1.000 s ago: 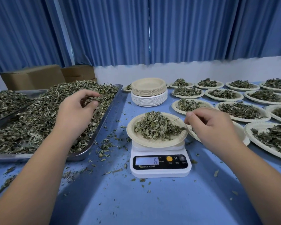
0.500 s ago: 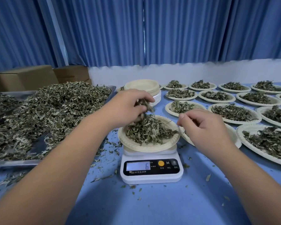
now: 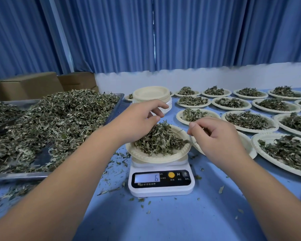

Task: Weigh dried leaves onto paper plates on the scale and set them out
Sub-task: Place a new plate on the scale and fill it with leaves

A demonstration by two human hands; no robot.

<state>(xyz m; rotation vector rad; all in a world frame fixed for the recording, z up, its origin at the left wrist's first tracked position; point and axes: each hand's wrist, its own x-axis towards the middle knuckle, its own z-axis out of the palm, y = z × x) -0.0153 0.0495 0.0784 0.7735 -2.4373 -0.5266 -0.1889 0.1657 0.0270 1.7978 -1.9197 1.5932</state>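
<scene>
The left hand (image 3: pixel 139 119), fingers loose and holding nothing, hangs over the left side of the dried leaves (image 3: pixel 162 141) heaped on the paper plate (image 3: pixel 163 158) on the scale (image 3: pixel 161 190). The right hand (image 3: pixel 215 136) curls at that plate's right rim; whether it pinches anything I cannot tell. The leaf tray (image 3: pixel 16 175) edges near the left hand's left, a stack of empty plates (image 3: pixel 151 93) stands just beyond its fingertips, filled plates (image 3: pixel 255 145) crowd right of the right hand, and blue surface (image 3: pixel 163 220) lies open toward the person.

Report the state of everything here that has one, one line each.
Scale, on, display reads 6.
Plate on the scale, loaded with leaves.
Plate stack, empty.
Tray, heaped with leaves.
Left hand, fingers relaxed over the plate.
Right hand, fingers curled; any pinch unclear.
</scene>
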